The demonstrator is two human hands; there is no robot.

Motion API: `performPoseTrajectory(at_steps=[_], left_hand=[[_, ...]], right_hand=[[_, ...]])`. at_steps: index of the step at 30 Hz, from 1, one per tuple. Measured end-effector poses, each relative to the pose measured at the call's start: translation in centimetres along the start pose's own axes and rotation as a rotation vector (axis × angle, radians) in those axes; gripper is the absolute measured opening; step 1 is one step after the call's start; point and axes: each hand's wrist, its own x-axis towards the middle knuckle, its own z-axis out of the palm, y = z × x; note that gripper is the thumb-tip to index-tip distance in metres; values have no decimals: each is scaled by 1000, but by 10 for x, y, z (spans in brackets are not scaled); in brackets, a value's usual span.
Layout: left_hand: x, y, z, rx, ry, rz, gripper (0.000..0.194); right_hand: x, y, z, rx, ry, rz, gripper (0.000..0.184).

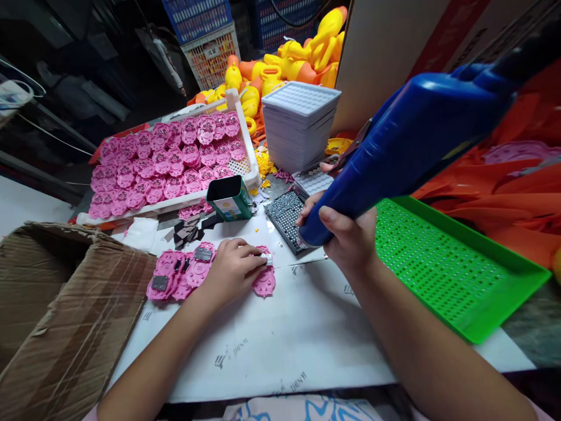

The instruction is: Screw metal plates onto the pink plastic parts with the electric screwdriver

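Observation:
My right hand [350,237] is wrapped round a blue electric screwdriver [385,152], which slants with its lower end over a black perforated tray [287,216] of small screws. The screwdriver's tip is hidden. My left hand [232,266] is closed on a pink plastic part [264,285] lying on the white sheet [280,339]. A small silvery piece [267,259] shows at its fingertips on that part. Left of this hand, several overlapping pink parts carry dark grey pads [159,283].
A white crate [175,202] of pink parts stands behind a green tin [230,199]. Pale trays [298,128] are stacked at the back, near yellow toy pieces [302,58]. A green basket [473,316] lies right, a cardboard box [96,304] left.

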Motion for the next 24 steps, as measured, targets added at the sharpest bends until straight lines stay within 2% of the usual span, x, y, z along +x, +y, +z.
performPoseTrajectory(at_steps=[9,15,20,24], left_hand=[[2,0,6,-13,-22,-22,16],[10,15,13,-71,-27,-26,18],[11,26,25,-123,25,-61,21],[9,29,27,-141,109,-62,19]], right_hand=[[-1,-2,0,-29,-20,-14,58],[-1,-8,2,-34,1,-38,38],[-1,-13,2,-103,21,-75,35],[1,-10,0,-131,12,-116,36]])
